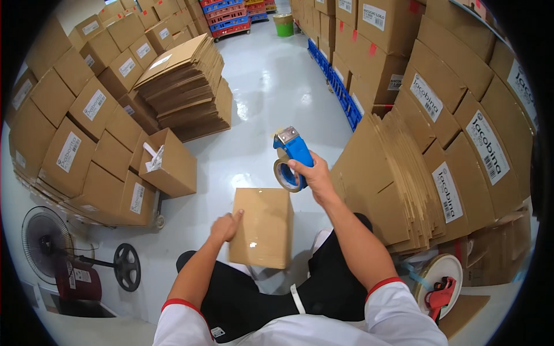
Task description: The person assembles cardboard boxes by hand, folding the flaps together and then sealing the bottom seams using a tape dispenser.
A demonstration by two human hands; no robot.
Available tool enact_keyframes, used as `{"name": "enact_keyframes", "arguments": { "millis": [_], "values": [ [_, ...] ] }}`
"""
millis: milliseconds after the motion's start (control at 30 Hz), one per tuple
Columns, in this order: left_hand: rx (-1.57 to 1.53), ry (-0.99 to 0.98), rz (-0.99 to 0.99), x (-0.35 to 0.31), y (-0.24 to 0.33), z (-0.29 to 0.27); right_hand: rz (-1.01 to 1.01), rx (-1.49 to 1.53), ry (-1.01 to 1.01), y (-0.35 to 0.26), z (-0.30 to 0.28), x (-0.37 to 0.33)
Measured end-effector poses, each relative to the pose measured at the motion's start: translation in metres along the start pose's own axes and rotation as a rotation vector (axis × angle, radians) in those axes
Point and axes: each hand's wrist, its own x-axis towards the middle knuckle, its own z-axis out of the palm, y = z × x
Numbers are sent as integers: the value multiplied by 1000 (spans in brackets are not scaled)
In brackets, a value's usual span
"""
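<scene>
A closed cardboard box [261, 227] stands between my knees, with a strip of shiny tape along its top. My left hand [226, 226] rests at the box's left edge, its index finger stretched onto the top and the other fingers curled down, partly hidden. Above and beyond the box's right side, my right hand [314, 177] grips a blue tape dispenser [298, 151]. Its metal head points up and away from me, with a bit of tape at the tip. A roll of brown tape sits in it. The dispenser is apart from the box.
Flattened cardboard sheets [398, 179] lean close on my right, before stacked labelled boxes [483, 140]. A pile of flat cartons [179, 86] and an open box [173, 164] stand to the left. A fan [49, 245] is at lower left, a red tape dispenser [441, 297] on a round lid at lower right.
</scene>
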Motion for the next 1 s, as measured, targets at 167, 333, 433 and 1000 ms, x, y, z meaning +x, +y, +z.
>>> {"name": "enact_keyframes", "arguments": {
  "millis": [167, 333, 433, 1000],
  "values": [
    [-30, -549, -14, -55, 22, -28, 58, -10, -189, -3, -3, -9],
    [-1050, -250, 162, -74, 38, -63, 16, -254, -492, -3, 18, -22],
    [-1450, -207, 163, -91, 65, -88, 82, -429, -538, -3, 30, -27],
    [-1559, 356, -172, -64, -60, 8, -308, -1660, -554, -21, 12, 33]
  ]
}}
